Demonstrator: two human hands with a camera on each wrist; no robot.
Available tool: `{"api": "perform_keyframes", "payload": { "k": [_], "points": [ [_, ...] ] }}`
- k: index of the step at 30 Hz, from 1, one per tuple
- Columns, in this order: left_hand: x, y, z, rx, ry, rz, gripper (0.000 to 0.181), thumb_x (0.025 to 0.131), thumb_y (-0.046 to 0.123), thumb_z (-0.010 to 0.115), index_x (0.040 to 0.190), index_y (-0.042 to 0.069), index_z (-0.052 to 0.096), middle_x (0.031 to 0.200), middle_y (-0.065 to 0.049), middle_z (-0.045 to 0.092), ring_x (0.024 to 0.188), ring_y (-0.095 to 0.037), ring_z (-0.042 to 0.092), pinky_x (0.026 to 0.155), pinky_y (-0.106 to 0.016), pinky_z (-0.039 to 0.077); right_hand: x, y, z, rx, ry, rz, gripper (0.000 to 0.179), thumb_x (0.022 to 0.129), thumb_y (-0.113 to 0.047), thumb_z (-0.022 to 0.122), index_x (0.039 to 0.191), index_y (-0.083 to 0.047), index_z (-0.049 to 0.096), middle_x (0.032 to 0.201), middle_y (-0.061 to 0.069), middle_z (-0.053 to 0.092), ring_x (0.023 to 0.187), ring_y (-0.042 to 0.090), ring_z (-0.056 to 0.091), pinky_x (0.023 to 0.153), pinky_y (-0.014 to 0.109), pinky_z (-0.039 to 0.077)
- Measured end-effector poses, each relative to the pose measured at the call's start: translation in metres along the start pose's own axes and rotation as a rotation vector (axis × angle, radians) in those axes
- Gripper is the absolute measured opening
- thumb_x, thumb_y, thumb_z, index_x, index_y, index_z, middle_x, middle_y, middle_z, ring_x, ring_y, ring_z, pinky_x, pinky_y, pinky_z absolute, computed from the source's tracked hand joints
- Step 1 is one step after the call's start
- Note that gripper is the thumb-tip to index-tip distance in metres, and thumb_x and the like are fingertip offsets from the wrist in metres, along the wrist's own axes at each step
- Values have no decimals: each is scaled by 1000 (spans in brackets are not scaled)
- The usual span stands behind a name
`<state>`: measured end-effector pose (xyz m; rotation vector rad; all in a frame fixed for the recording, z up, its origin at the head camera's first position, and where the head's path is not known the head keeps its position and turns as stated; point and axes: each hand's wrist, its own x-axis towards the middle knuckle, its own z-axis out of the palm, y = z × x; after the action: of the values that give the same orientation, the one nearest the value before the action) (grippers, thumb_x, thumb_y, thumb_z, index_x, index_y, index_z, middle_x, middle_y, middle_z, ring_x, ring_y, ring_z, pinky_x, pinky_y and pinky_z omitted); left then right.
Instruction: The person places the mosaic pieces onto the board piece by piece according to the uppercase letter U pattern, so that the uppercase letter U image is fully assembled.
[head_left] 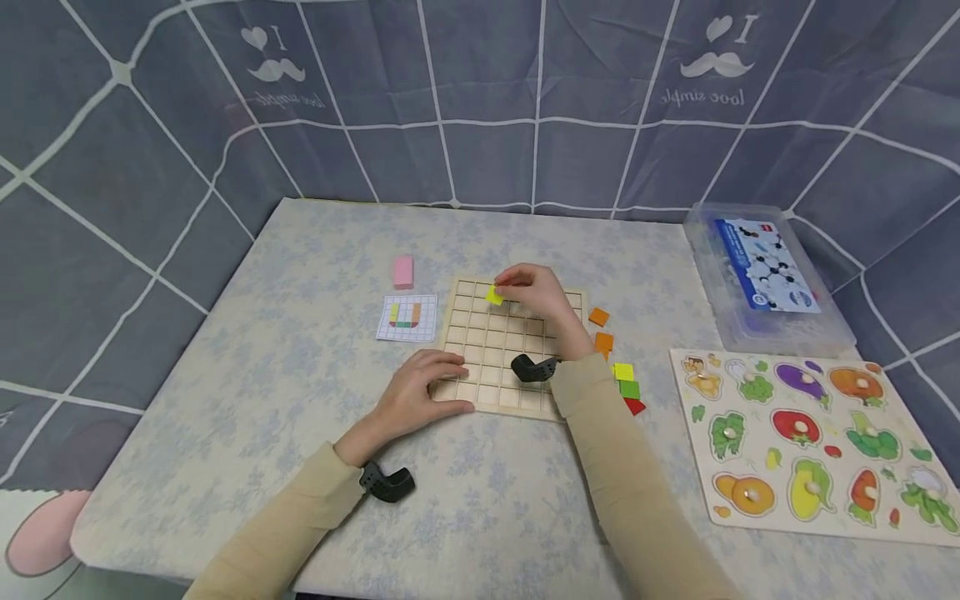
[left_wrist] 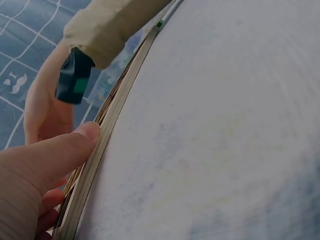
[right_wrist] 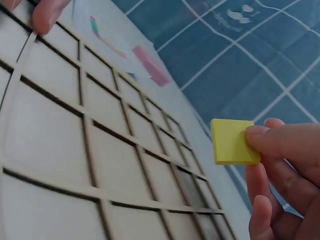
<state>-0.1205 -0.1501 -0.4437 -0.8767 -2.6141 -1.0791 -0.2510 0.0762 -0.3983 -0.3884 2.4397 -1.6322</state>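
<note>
Barely started, it seems: the grid board (head_left: 495, 358) shows bare cells.
Your right hand (head_left: 538, 293) pinches a yellow tile (right_wrist: 231, 142); your left hand (head_left: 411, 390) rests relaxed (loose tiles (head_left: 629, 389) wait alongside).

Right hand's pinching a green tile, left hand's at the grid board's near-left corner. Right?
Not quite: the tile is yellow, not green; the right wrist view shows it plainly. The rest stands: the right hand is pinching it, and the left hand is at the near-left corner of the grid board.
</note>
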Motion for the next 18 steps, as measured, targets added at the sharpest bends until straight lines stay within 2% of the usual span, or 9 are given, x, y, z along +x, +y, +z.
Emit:
{"api": "perform_keyframes", "payload": {
  "k": [10, 18],
  "points": [
    [0, 0, 0, 0, -2, -4, 47, 68, 36, 83, 104, 7, 71, 116, -5, 63, 112, -22, 52, 98, -38, 41, 17, 12, 26, -29, 35, 65, 16, 89, -16, 66, 102, -7, 70, 103, 10, 66, 95, 24, 59, 84, 37, 47],
    [0, 0, -1, 4, -9, -12, 48, 69, 37, 83, 105, 8, 71, 117, -4, 62, 112, -21, 52, 97, -37, 41, 17, 17, 32, -82, 59, 26, 12, 89, -21, 66, 96, -13, 71, 96, 5, 66, 90, 21, 59, 82, 36, 47]
  ]
}}
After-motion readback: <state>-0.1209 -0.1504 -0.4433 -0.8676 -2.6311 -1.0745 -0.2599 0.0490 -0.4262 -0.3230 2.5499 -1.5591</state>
